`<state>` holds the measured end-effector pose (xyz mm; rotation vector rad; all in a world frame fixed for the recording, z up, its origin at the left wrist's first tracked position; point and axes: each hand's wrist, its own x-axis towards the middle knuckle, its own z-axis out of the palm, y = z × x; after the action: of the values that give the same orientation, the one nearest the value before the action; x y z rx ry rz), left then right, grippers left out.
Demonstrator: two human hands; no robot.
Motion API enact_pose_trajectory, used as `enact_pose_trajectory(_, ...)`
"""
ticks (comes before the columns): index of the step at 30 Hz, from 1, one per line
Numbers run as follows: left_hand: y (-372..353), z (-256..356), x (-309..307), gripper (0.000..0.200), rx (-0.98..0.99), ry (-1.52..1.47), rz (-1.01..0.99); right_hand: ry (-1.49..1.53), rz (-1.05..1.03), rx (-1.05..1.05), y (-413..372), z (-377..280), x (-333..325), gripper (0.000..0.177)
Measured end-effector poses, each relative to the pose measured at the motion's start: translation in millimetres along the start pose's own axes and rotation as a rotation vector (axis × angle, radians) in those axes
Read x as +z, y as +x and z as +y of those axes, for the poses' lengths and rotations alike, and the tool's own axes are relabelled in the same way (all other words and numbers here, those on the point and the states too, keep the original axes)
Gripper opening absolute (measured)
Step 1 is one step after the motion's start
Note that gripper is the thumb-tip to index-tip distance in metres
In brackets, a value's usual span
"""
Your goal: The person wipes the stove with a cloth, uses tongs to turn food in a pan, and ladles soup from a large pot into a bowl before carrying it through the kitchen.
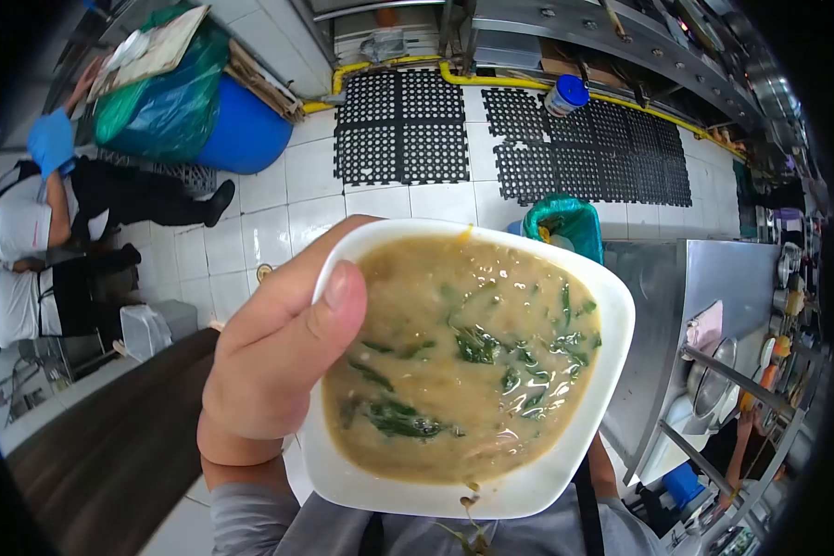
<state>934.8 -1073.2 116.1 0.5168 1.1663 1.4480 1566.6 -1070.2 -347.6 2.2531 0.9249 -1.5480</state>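
far to the left of the left hand, two people in white tops (14, 306) bend low over the white tiled floor (278, 222), one of them wearing a blue glove (51, 139). up and to the left of that hand stands a round blue plastic drum (250, 134) with a green bag bulging from its top. the person's left hand (278, 361) is closed on a white rounded-square bowl (612, 315), thumb pressed flat over the left rim, fingers hidden beneath. the bowl is held up close to the camera, in mid-air above the floor. it is nearly full of thick beige soup (435, 306) with dark wilted green leaves (477, 345), and a leafy drip clings to its lower edge. beyond the hand, black perforated rubber mats (403, 125) lie on the tiles. just past the bowl's upper-right rim sits a small bin with a teal-green liner (570, 222). to the right of the bowl runs a stainless steel counter (704, 278). of the right hand (605, 471) only a strip of skin shows under the bowl's lower-right edge, and its grip cannot be told.
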Motion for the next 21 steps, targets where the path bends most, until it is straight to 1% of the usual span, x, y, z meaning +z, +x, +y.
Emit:
enact_pose_trajectory(1,14,4,0,0.051,-0.056,0.024,-0.007,0.015,0.0,0.011,-1,-4,3,0.034)
enact_pose_trajectory(2,29,1,2,0.052,-0.06,-0.032,-0.033,0.041,0.009,0.021,1,-7,3,0.034)
enact_pose_trajectory(3,43,2,4,0.052,-0.061,-0.023,-0.045,0.067,0.016,0.024,8,-15,1,0.034)
enact_pose_trajectory(5,73,8,10,0.053,-0.118,-0.055,-0.12,0.118,0.005,0.021,14,-34,-1,0.033)
enact_pose_trajectory(6,88,12,18,0.053,-0.118,-0.046,-0.13,0.149,-0.007,0.009,22,-47,-4,0.032)
enact_pose_trajectory(7,102,14,29,0.059,-0.136,-0.033,-0.075,0.156,-0.009,0.01,32,-59,-10,0.032)
enact_pose_trajectory(8,115,18,38,0.066,-0.157,-0.018,-0.022,0.078,-0.079,-0.08,41,-70,-14,0.031)
enact_pose_trajectory(9,129,23,46,0.066,-0.157,-0.008,-0.042,0.009,-0.14,-0.176,52,-83,-18,0.03)
enact_pose_trajectory(10,143,26,53,0.067,-0.182,-0.022,-0.083,0.187,0.0,-0.116,48,-102,-15,0.029)
enact_pose_trajectory(11,158,29,57,0.068,-0.206,-0.043,-0.118,0.198,0.01,-0.117,56,-120,-22,0.029)
enact_pose_trajectory(12,173,34,61,0.067,-0.22,-0.027,-0.174,0.208,-0.045,-0.112,65,-137,-28,0.03)
enact_pose_trajectory(13,190,36,66,0.067,-0.225,-0.028,-0.187,0.22,-0.102,-0.101,70,-149,-34,0.031)
enact_pose_trajectory(14,205,38,70,0.065,-0.253,-0.033,-0.21,0.229,-0.1,-0.089,66,-163,-39,0.031)
enact_pose_trajectory(15,219,41,76,0.063,-0.274,-0.035,-0.233,0.269,-0.038,-0.111,64,-180,-45,0.029)
enact_pose_trajectory(16,234,44,81,0.063,-0.273,-0.025,-0.246,0.315,0.025,-0.139,50,-214,-50,0.028)
enact_pose_trajectory(18,268,49,89,0.059,-0.272,0.004,-0.329,0.421,0.164,-0.185,31,-262,-54,0.027)
enact_pose_trajectory(21,324,61,100,0.058,-0.333,0.045,-0.429,0.432,0.192,-0.162,34,-285,-57,0.028)
